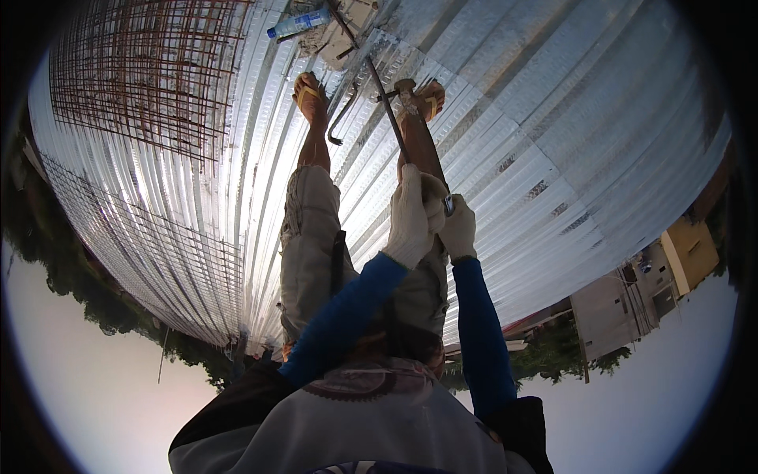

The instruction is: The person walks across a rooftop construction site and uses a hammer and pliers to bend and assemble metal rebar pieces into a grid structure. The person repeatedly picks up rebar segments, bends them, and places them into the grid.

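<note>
My left hand (410, 217), in a pale knit glove, is closed around the lower end of a long thin dark metal rod (380, 87). The rod runs away from me toward the top edge of the view. Close beside it my right hand (458, 229), gloved too, is closed on the handle end of what looks like a hammer (430, 154). A shiny metal bit shows by its fingers. The hammer's head (405, 85) points away from me, in front of my right lower leg. Fingertips of both hands are partly hidden.
Ribbed metal decking (489, 150) spreads under my sandalled feet. A short bent bar (341, 118) lies between them. Beyond are a blue-labelled plastic bottle (300, 23) and a rough broken patch (339, 31). Rusty rebar mesh (150, 71) covers the left side.
</note>
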`<state>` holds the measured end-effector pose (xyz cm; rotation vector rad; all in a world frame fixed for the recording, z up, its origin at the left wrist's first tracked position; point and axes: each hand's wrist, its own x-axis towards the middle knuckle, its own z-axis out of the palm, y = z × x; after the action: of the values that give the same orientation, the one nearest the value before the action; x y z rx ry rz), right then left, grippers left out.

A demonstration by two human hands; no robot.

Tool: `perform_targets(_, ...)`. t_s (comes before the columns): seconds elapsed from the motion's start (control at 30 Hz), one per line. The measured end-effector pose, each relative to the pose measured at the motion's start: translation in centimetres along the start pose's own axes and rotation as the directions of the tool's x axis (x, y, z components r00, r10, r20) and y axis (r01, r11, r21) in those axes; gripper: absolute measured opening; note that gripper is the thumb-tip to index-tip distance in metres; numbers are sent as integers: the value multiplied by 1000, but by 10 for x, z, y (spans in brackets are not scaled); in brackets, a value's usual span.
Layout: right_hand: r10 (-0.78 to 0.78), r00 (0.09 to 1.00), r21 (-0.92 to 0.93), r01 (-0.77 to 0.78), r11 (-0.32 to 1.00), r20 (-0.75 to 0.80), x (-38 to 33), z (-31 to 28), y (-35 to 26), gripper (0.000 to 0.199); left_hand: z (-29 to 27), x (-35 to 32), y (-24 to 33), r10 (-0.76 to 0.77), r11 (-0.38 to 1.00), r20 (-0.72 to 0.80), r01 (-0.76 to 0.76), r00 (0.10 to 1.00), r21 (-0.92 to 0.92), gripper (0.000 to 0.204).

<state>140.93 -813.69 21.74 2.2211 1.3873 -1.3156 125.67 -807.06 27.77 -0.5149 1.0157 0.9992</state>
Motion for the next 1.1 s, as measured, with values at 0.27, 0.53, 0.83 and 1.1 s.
perform_targets(0.27,55,998,51,-55,997,13,2,13,19,18,2,-7,-8,-84,994,-153,93,985,51,63)
perform_targets(0.53,17,999,63,-18,998,28,4,11,20,18,3,-20,-2,-98,993,-214,111,972,49,62)
perform_targets(0.83,652,740,635,-586,503,166,96,32,131,13,19,-83,92,-293,949,-121,304,948,81,58)
perform_targets(1.1,428,895,409,-347,844,-123,75,-58,113,18,-53,-27,99,28,645,-264,184,964,741,46)
